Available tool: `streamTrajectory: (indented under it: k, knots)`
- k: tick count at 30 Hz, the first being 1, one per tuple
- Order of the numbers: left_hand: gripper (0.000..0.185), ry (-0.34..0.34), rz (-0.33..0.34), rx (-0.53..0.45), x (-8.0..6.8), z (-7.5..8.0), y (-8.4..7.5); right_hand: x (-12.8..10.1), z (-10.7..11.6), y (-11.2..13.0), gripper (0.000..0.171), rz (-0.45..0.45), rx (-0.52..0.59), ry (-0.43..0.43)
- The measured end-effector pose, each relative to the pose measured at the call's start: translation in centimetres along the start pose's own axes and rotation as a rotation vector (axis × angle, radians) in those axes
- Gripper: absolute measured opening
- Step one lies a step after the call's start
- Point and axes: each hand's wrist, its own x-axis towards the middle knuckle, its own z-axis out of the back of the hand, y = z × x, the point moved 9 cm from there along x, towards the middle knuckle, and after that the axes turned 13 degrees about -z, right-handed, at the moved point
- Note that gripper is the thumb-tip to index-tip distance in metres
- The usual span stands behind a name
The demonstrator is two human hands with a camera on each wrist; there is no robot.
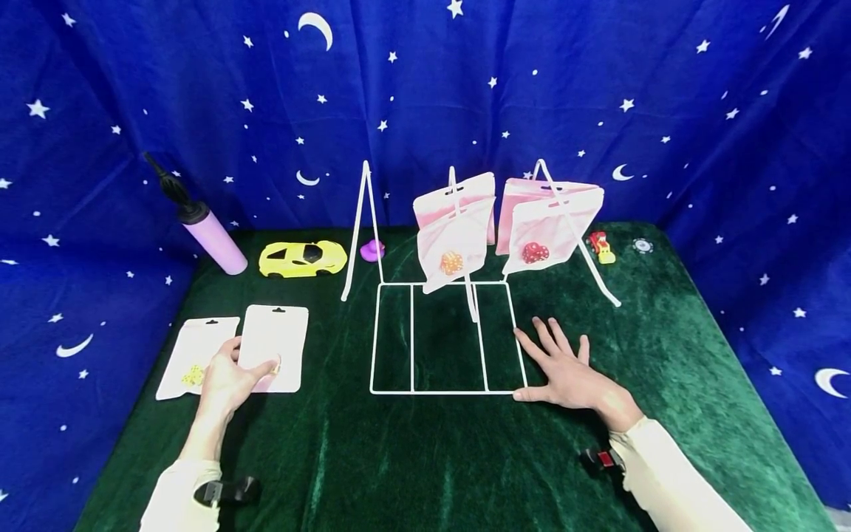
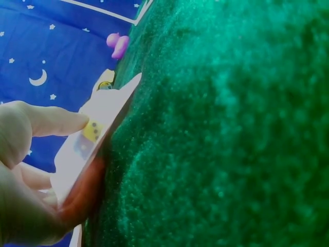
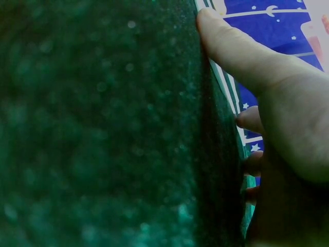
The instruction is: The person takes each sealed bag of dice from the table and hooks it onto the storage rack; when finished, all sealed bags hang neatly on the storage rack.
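Note:
My left hand (image 1: pixel 227 378) grips a white resealable pouch (image 1: pixel 275 332) by its lower part, the thumb across its front. A yellow die (image 2: pixel 93 131) shows through this pouch in the left wrist view. Beside it on the cloth lies a second pouch (image 1: pixel 206 340) with yellow dice inside, partly covered by the hand. My right hand (image 1: pixel 570 378) lies with fingers spread, thumb and fingertips touching the right side of a white wire rack (image 1: pixel 439 392). Pink pouches hang from the rack: a front one with orange dice (image 1: pixel 452 262), another with red dice (image 1: pixel 535 253), and others behind them.
Along the back of the green cloth (image 1: pixel 399 458) stand a purple pump (image 1: pixel 216 240), a yellow toy car (image 1: pixel 302 258), a purple duck (image 1: pixel 372 250), a small red and yellow toy (image 1: pixel 601 247) and a round grey disc (image 1: pixel 643 245). A starry blue curtain (image 1: pixel 425 96) closes the rear.

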Motion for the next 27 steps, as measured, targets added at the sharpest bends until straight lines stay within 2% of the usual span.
streamTrajectory:
  k: [8, 12, 16, 23, 27]
  knots:
    - [0.091, -0.125, -0.03, -0.114, -0.6, 0.4, 0.1, 0.0, 0.0, 0.0, 0.107, 0.004, 0.0, -0.002]
    - [0.089, -0.167, -0.041, -0.181, -0.8, 0.5, 0.2, 0.1, 0.0, -0.1, 0.107, 0.002, -0.001, 0.003]
    - [0.081, -0.196, -0.071, -0.24, -1.1, 0.5, -0.1, 0.1, 0.0, -0.1, 0.108, 0.003, -0.002, -0.003]
    - [0.059, -0.22, -0.075, -0.513, -1.7, -0.2, -0.6, 0.1, -0.1, -0.1, 0.108, 0.002, -0.002, -0.006]
    - [0.046, -0.222, -0.075, -0.599, -2.3, -0.4, -1.1, 0.2, -0.1, -0.2, 0.108, -0.001, 0.0, 0.001]
